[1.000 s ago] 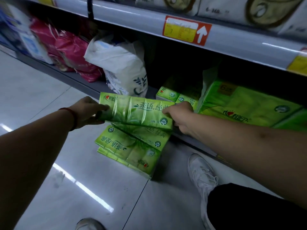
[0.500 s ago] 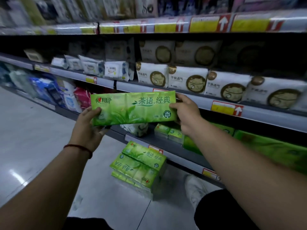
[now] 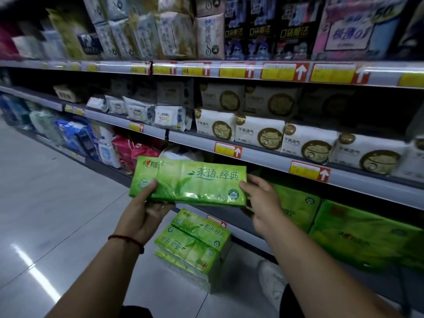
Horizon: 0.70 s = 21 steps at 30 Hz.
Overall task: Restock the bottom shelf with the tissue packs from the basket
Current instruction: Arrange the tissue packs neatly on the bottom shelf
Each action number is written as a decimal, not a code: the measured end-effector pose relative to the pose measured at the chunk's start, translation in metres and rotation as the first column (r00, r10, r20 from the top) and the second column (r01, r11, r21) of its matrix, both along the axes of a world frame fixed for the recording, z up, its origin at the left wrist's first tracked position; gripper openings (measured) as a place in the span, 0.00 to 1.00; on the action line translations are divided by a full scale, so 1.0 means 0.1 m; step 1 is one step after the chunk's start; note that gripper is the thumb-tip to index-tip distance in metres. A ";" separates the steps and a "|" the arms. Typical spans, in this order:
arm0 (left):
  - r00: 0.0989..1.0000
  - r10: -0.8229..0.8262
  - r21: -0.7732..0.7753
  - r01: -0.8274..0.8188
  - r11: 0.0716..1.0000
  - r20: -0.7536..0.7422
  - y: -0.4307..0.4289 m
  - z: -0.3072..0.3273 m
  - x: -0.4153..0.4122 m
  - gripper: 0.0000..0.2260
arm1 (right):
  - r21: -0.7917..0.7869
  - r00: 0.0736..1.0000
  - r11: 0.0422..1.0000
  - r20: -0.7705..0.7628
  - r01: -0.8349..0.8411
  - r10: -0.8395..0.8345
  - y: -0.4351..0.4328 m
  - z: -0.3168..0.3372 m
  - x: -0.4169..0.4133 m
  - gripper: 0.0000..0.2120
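Tissue pack [image 3: 188, 182] held up level, left hand [image 3: 142, 210] gripping its left end, right hand [image 3: 261, 203] curled round the right end | more green packs [image 3: 195, 244] stacked on floor [image 3: 57, 191] just below | bottom shelf [image 3: 243, 234] behind, big green bundles [image 3: 358, 235] on it

Stack [image 3: 195, 245] on flr [image 3: 57, 203] fronts btm shelf [image 3: 241, 231].

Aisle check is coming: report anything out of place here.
The stack of green tissue packs sits on the floor before the bottom shelf, its top pack turned askew across those beneath. The held pack, gripped by the left hand and right hand, looks intact.
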<state>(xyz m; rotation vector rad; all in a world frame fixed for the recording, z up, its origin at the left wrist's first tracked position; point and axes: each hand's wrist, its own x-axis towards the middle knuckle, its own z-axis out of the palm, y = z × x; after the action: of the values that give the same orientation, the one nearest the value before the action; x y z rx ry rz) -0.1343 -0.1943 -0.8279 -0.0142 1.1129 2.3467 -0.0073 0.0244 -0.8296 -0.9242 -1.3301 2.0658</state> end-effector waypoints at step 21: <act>0.996 -0.072 -0.049 0.074 0.996 0.047 0.53 -0.23 -0.03 0.23 | 0.096 0.989 0.984 0.027 -0.149 0.147 0.07 -0.03 -0.18 0.12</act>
<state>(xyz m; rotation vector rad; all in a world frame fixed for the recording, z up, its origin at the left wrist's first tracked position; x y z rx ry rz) -0.1373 -0.1415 -0.8511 -0.0439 1.1323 2.2423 -0.0248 0.0311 -0.8328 -0.8281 -1.5382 2.0834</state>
